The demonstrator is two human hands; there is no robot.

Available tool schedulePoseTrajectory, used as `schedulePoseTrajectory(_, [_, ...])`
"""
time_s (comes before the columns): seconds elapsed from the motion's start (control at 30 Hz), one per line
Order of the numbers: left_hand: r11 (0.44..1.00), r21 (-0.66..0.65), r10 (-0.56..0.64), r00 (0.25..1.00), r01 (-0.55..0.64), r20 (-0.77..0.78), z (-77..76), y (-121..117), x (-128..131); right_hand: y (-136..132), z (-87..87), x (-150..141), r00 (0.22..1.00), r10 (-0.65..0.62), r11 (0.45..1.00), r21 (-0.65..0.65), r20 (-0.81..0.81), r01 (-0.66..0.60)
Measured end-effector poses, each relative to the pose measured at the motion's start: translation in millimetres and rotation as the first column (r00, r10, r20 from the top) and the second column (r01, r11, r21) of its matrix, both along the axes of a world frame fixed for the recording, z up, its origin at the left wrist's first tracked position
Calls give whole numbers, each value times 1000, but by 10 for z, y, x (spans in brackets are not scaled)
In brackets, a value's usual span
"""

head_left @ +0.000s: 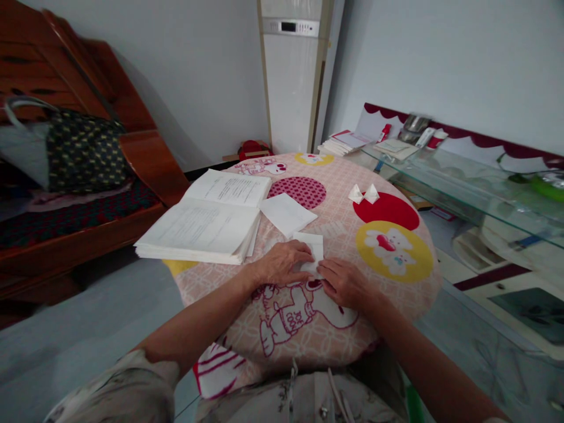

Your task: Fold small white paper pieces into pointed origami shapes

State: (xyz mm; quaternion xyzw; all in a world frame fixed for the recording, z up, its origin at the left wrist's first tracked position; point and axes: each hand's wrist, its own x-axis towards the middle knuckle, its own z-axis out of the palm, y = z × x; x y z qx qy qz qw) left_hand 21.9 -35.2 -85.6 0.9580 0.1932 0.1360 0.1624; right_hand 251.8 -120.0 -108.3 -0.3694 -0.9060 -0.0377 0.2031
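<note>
A small piece of white folded paper [314, 242] lies on the round table near its front half, between my two hands. My left hand [284, 262] presses on its left side with the fingers bent over it. At its lower right edge, the closed fingers of my right hand [346, 283] grip the paper. The fingertips partly hide the paper, so the fold under them cannot be made out. Just beyond it lies a flat white sheet [288, 214]. Two small pointed folded paper shapes [363, 194] stand toward the table's right rear.
An open thick book [207, 220] lies on the table's left. A patterned cloth [335, 223] covers the tabletop. To the right is a glass-topped stand [467, 188] with papers and containers. A wooden bench [145, 158] holding a dark patterned bag [88, 150] is on the left.
</note>
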Motion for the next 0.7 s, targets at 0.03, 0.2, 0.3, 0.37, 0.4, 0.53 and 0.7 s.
schedulePoseTrajectory(0.03, [1000,24,-9,1000,10,-26,14,-24,4,7,1,-13,1000,-6,1000,7,8,6])
schedulePoseTrajectory(0.2, [993,114,28,997,-21,-68,-33,-86,23,101,-32,-8,992,-92,995,-33,-89,89])
schedulePoseTrajectory(0.3, [994,96,46,999,-46,-1,-110,-45,7,184,-27,19,982,-106,988,-126,-153,87])
schedulePoseTrajectory(0.37, [998,32,55,996,-57,74,-147,0,-11,238,10,33,971,-132,974,-206,-201,90])
schedulePoseTrajectory(0.4, [998,-19,69,991,-67,111,-157,22,-18,265,38,37,960,-159,963,-250,-229,100])
schedulePoseTrajectory(0.53, [927,-308,279,942,-213,186,-166,101,-17,390,138,34,868,-356,867,-469,-345,169])
schedulePoseTrajectory(0.7, [747,-508,574,802,-429,165,-182,209,47,543,104,-15,677,-582,723,-668,-451,177])
